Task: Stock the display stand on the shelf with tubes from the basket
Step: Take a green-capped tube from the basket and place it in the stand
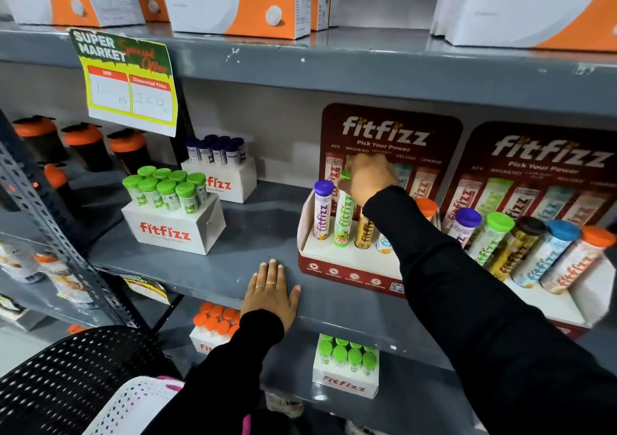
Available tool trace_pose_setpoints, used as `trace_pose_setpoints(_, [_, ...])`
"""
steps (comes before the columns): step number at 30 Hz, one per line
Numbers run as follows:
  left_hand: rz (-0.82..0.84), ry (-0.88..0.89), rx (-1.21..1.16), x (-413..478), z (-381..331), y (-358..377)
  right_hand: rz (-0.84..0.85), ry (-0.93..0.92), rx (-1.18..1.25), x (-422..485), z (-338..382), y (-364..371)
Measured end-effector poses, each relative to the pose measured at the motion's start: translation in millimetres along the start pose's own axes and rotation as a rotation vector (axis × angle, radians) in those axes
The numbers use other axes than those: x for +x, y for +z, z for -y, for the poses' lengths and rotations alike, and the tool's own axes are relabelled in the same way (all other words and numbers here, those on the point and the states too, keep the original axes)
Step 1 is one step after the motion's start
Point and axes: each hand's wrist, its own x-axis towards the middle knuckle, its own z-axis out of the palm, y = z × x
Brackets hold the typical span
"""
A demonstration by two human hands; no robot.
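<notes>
On grey shelf, left hand flat (fingers spread), display stand beside.

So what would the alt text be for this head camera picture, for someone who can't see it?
A person's right hand grips the cap of a green-capped tube standing in a red display stand on a grey shelf, beside a purple-capped tube. Their left hand rests flat on the shelf edge.

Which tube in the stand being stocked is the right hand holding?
The green-capped tube, second from the left in the left display stand. The right hand closes over its cap; the purple-capped tube beside it stands untouched.
</notes>
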Motion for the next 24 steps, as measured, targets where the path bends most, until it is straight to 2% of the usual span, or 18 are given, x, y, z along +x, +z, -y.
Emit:
trace_pose_setpoints(15, [0.065, -0.023, 0.022, 6, 2, -3, 0.087, -0.087, -0.122, 0, -3, 12])
trace_pose_setpoints(17, [0.086, -0.028, 0.028, 2, 2, -1, 0.075, -0.113, -0.149, -6, -3, 11])
trace_pose_setpoints(19, [0.107, 0.044, 0.022, -21, -36, -4, 0.049, -0.113, -0.173, -36, -44, -9])
trace_pose_setpoints(24, [0.014, -0.068, -0.018, -17, -27, -11, -0.044, -0.205, -0.08, -46, -36, -11])
